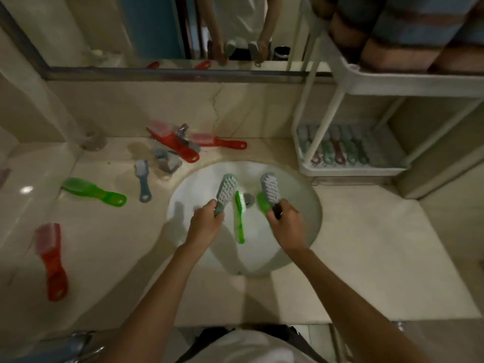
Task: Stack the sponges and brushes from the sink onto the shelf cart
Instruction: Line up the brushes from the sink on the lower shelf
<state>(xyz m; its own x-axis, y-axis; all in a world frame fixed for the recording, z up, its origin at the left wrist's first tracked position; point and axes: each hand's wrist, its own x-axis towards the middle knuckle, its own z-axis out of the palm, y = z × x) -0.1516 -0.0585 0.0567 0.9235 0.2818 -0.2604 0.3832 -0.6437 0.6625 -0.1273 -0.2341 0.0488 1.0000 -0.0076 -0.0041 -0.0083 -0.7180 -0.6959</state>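
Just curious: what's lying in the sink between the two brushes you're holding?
In the head view, a green brush lies in the sink, its head beside the drain.

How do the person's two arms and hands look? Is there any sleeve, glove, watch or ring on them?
Both the left hand and the right hand are bare: no gloves, and no ring shows in this blurred view. The left forearm and right forearm are bare too, with no sleeve, watch or bracelet in view. At the bottom edge a white top shows.
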